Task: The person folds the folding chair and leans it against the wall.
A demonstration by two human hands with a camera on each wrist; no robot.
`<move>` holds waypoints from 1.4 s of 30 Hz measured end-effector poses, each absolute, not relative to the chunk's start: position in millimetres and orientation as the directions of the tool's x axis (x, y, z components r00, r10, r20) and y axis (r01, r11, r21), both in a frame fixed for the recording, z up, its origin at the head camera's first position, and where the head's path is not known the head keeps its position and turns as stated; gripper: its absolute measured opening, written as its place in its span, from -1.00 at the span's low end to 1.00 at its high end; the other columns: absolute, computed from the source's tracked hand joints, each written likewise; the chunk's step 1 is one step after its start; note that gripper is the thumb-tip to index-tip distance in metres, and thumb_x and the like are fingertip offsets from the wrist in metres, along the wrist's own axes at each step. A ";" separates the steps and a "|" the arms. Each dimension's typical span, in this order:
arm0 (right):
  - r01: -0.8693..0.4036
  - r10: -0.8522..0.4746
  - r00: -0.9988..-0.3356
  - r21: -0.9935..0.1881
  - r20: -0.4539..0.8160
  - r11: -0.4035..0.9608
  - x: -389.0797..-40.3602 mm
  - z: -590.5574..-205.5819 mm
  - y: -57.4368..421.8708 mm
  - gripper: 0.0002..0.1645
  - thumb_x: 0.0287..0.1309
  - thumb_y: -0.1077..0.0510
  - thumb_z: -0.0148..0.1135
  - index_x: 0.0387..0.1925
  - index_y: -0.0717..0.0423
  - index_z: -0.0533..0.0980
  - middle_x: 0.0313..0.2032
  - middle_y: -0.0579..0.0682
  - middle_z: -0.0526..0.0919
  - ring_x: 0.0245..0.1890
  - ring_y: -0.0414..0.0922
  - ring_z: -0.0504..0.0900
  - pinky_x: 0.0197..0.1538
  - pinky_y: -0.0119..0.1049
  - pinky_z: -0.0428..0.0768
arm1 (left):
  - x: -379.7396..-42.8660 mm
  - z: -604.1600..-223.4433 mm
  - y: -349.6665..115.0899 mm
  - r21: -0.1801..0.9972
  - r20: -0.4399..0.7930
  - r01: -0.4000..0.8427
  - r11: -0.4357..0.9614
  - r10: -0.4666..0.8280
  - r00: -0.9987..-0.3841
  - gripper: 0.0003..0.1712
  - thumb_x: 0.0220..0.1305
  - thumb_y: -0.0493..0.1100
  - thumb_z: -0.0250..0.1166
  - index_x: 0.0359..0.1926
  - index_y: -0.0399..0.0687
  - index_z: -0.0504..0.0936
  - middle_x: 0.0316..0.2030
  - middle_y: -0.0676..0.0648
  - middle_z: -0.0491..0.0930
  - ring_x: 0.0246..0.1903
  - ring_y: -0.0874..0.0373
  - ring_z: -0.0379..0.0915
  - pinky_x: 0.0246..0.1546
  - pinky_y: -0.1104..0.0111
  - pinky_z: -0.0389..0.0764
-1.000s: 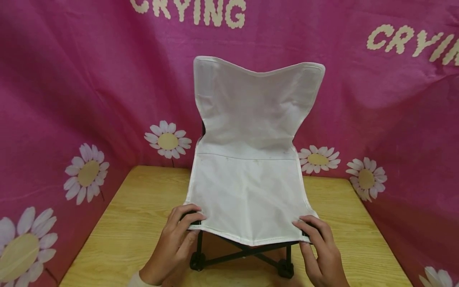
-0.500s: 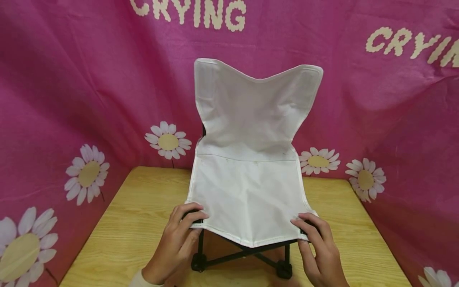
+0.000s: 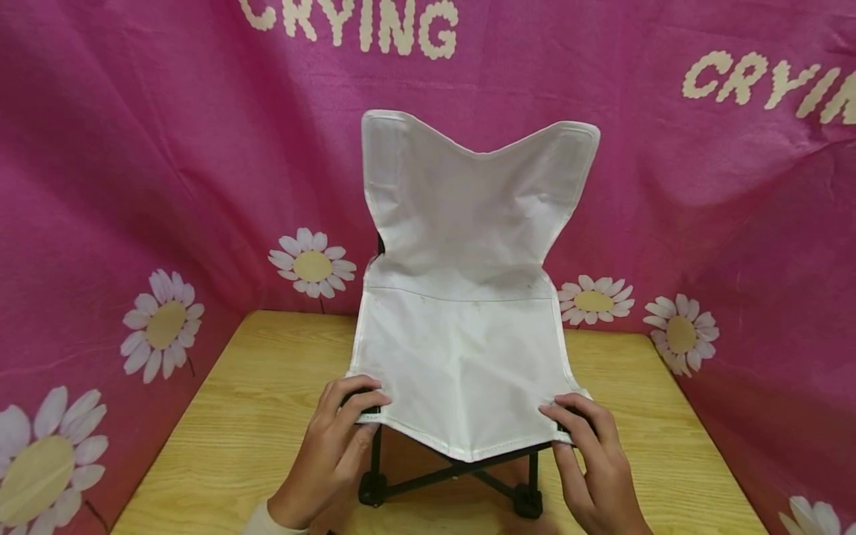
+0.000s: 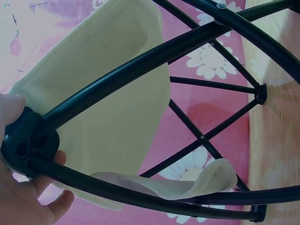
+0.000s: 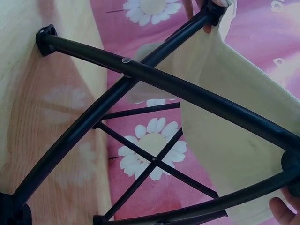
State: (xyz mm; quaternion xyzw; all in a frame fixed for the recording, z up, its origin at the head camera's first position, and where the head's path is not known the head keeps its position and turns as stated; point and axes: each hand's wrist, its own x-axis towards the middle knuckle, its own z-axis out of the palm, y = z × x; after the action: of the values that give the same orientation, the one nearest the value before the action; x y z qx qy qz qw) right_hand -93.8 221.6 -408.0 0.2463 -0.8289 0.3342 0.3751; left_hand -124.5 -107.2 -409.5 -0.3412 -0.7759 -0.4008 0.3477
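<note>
Chair fabric [image 3: 461, 349]: plain white
Chair frame [image 5: 187, 95]: black
Backdrop [image 3: 167, 111]: magenta with white, yellow-centred daisies [image 3: 166, 325], cream lettering [image 3: 366, 26]
Table [image 3: 267, 371]: yellowish wood grain

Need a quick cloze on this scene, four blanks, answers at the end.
1. In the head view, the seat is colored ____.
2. The left hand and right hand each grip a front ____ of the seat.
3. The frame is colored ____.
4. The pale letters on the pink curtain spell ____.

Missing words: white; corner; black; CRYING.
</note>
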 end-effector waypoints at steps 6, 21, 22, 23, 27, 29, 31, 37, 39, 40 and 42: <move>-0.658 -0.163 -0.588 -0.351 0.793 0.666 -94.2 -404.6 219.1 -0.69 0.37 0.22 -0.03 0.00 0.17 0.57 0.07 0.20 0.45 0.05 -0.09 0.41 -0.05 -0.65 0.37 | -123.8 -408.3 -106.6 0.396 0.802 0.799 0.453 0.253 -0.541 -0.70 0.48 -0.05 0.02 0.06 -0.03 0.56 0.09 -0.11 0.43 0.10 0.01 0.31 0.24 0.42 0.20; -0.679 -0.162 -0.563 -0.342 0.810 0.650 -96.2 -400.1 213.6 -0.65 0.41 0.14 -0.07 -0.02 0.21 0.57 0.07 0.25 0.43 0.07 -0.07 0.41 -0.07 -0.68 0.40 | -123.6 -405.6 -105.7 0.395 0.802 0.793 0.463 0.247 -0.544 -0.70 0.48 -0.04 0.01 0.06 0.01 0.56 0.10 -0.10 0.42 0.11 0.01 0.30 0.24 0.40 0.21; -0.681 -0.162 -0.561 -0.340 0.812 0.649 -96.5 -400.2 213.4 -0.64 0.42 0.12 -0.08 -0.02 0.21 0.57 0.07 0.26 0.43 0.07 -0.07 0.41 -0.07 -0.68 0.40 | -123.7 -405.6 -105.5 0.393 0.804 0.794 0.463 0.246 -0.541 -0.70 0.48 -0.04 0.01 0.05 0.01 0.56 0.10 -0.10 0.42 0.11 0.01 0.30 0.24 0.40 0.21; -0.684 -0.162 -0.558 -0.340 0.814 0.646 -96.8 -400.3 213.1 -0.64 0.42 0.12 -0.08 -0.02 0.21 0.57 0.07 0.26 0.43 0.07 -0.06 0.41 -0.07 -0.68 0.40 | -123.7 -405.3 -105.3 0.390 0.806 0.795 0.464 0.246 -0.539 -0.70 0.48 -0.04 0.01 0.05 0.01 0.56 0.10 -0.10 0.42 0.11 0.01 0.30 0.24 0.39 0.21; -0.681 -0.161 -0.558 -0.339 0.814 0.649 -97.8 -400.7 212.6 -0.64 0.42 0.12 -0.08 -0.02 0.19 0.57 0.08 0.25 0.42 0.08 -0.06 0.41 -0.08 -0.67 0.40 | -123.2 -404.4 -104.3 0.382 0.814 0.800 0.463 0.242 -0.529 -0.70 0.48 -0.04 0.00 0.05 0.00 0.56 0.09 -0.11 0.42 0.10 -0.01 0.31 0.23 0.36 0.22; -0.679 -0.160 -0.560 -0.340 0.813 0.650 -98.2 -400.9 212.2 -0.66 0.41 0.13 -0.07 -0.02 0.18 0.58 0.08 0.24 0.42 0.09 -0.05 0.40 -0.08 -0.66 0.40 | -123.0 -403.7 -103.8 0.382 0.814 0.800 0.464 0.241 -0.528 -0.70 0.48 -0.04 0.00 0.05 0.00 0.56 0.09 -0.11 0.42 0.11 -0.03 0.30 0.23 0.32 0.21; -0.675 -0.159 -0.564 -0.342 0.811 0.653 -98.3 -400.8 211.7 -0.67 0.40 0.14 -0.06 -0.02 0.17 0.58 0.09 0.23 0.42 0.10 -0.05 0.39 -0.09 -0.66 0.40 | -122.8 -403.1 -103.4 0.385 0.811 0.796 0.467 0.241 -0.533 -0.70 0.48 -0.04 0.00 0.05 0.00 0.56 0.09 -0.11 0.42 0.13 -0.04 0.29 0.24 0.28 0.18; -0.667 -0.156 -0.574 -0.349 0.804 0.658 -98.0 -399.5 209.6 -0.67 0.41 0.13 -0.06 0.00 0.14 0.57 0.10 0.21 0.41 0.13 -0.05 0.37 0.00 -0.67 0.35 | -122.6 -401.1 -103.0 0.394 0.806 0.792 0.467 0.239 -0.542 -0.72 0.48 -0.06 0.01 0.05 0.01 0.55 0.09 -0.10 0.41 0.15 -0.08 0.28 0.35 0.17 0.06; -0.673 -0.155 -0.569 -0.349 0.808 0.653 -98.5 -398.9 208.6 -0.67 0.41 0.12 -0.06 -0.01 0.15 0.57 0.09 0.22 0.41 0.13 -0.04 0.37 0.03 -0.67 0.33 | -122.8 -400.8 -103.1 0.397 0.805 0.792 0.463 0.238 -0.543 -0.72 0.47 -0.06 0.02 0.05 0.01 0.55 0.10 -0.10 0.41 0.16 -0.09 0.28 0.36 0.20 0.06; -0.675 -0.155 -0.567 -0.349 0.809 0.650 -98.7 -398.7 208.1 -0.66 0.41 0.11 -0.06 -0.01 0.16 0.57 0.09 0.23 0.41 0.13 -0.03 0.37 0.04 -0.67 0.32 | -123.1 -400.6 -103.2 0.398 0.806 0.794 0.460 0.238 -0.542 -0.72 0.47 -0.07 0.02 0.05 0.01 0.55 0.10 -0.11 0.41 0.16 -0.09 0.28 0.36 0.22 0.06; -0.681 -0.154 -0.560 -0.347 0.814 0.644 -99.1 -398.2 207.1 -0.65 0.42 0.09 -0.07 -0.02 0.17 0.57 0.08 0.24 0.41 0.13 -0.02 0.37 0.07 -0.66 0.32 | -123.4 -400.2 -103.3 0.402 0.805 0.794 0.455 0.237 -0.544 -0.72 0.47 -0.07 0.02 0.06 0.01 0.55 0.10 -0.11 0.40 0.17 -0.08 0.27 0.37 0.22 0.06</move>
State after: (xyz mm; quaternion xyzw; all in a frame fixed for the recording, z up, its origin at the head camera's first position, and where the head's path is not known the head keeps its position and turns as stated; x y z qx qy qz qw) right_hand -99.1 207.1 -398.2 0.2555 -0.8171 0.3355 0.3930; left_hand -123.4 -103.3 -400.2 -0.3305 -0.7803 -0.4038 0.3447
